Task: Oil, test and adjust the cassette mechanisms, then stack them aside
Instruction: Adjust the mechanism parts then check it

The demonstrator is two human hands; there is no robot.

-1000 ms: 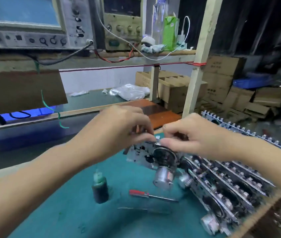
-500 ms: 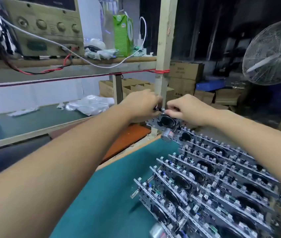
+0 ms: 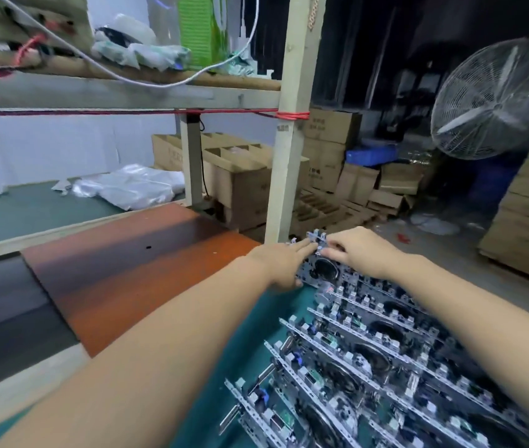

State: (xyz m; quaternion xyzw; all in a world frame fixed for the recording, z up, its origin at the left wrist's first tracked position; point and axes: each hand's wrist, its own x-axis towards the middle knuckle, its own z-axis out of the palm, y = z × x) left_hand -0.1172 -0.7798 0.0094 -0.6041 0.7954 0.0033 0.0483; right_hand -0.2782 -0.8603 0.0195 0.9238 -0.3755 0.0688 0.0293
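At the far end of the row of mechanisms (image 3: 369,360), the left hand (image 3: 281,263) pressed straight fingers against the last mechanism (image 3: 323,270); the right hand (image 3: 358,250) pinched its top edge.

Small electronics assembly workshop. Rows of cassette mechanisms (image 3: 369,344) leaning in stack on teal-matted desk (image 3: 250,337). Rough timber shelf (image 3: 120,88) overhead, strung with loose cables (image 3: 146,81) and red wire (image 3: 292,115). Cardboard boxes (image 3: 327,150) piled on floor behind. Industrial fan (image 3: 496,98) at right.
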